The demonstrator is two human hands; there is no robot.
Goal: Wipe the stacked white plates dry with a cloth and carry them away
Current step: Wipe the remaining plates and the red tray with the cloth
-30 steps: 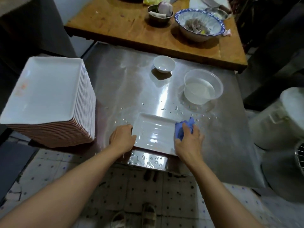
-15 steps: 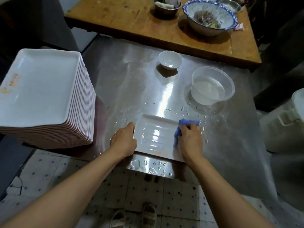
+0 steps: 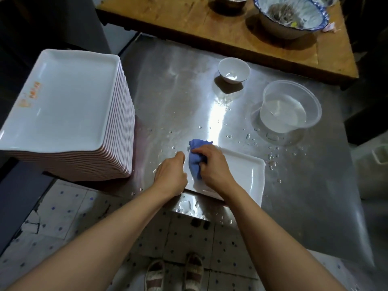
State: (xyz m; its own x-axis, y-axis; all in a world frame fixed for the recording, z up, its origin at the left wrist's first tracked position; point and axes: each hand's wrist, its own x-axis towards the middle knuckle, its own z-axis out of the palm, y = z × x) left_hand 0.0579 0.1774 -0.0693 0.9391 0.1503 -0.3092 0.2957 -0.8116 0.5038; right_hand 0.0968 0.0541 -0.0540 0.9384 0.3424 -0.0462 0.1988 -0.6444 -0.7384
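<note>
- My right hand (image 3: 214, 169) curls round the crumpled blue cloth (image 3: 196, 159), pressing it onto the left end of the white rectangular plate (image 3: 239, 175).
- My left hand (image 3: 171, 175) grips that plate's left edge, fingers bent over the rim.
- The plate lies at the near edge of the wet steel table (image 3: 178, 101).
- The tall stack of white rectangular plates (image 3: 69, 114) stands to my left.

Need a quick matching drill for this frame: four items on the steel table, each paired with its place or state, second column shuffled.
Column A
1. cloth
2. plastic tub
3. small bowl
4. plate stack

Column B
a. far left of the table
b. holds clear water
c. gripped by the right hand
d. white, beside the wooden table

Pairs: 1-c, 2-b, 3-d, 4-a
</note>
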